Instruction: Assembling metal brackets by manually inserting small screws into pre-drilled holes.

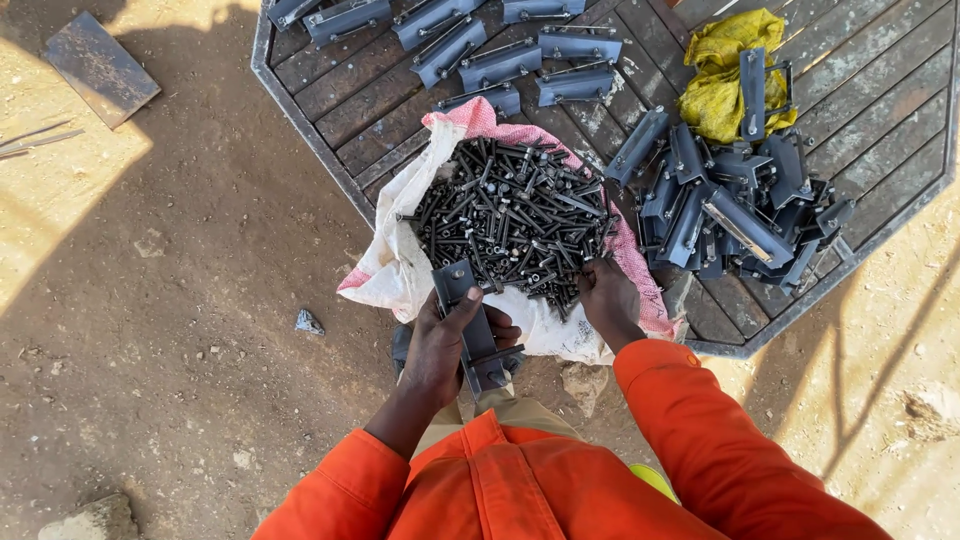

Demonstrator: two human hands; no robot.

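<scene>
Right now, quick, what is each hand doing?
Left hand: closed around a grey metal bracket.
Right hand: fingers down in the bolts in the sack; whether it grips any cannot be told.

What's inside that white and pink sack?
The sack holds a heap of dark bolts; the right hand reaches into them. Whatever lies beneath the top layer is covered.

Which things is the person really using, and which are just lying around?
In use:
- metal bracket held in the left hand
- bolts in the white sack, where the right hand reaches

Lying about:
- yellow cloth
- flat metal plate on the ground
- small stone
</scene>
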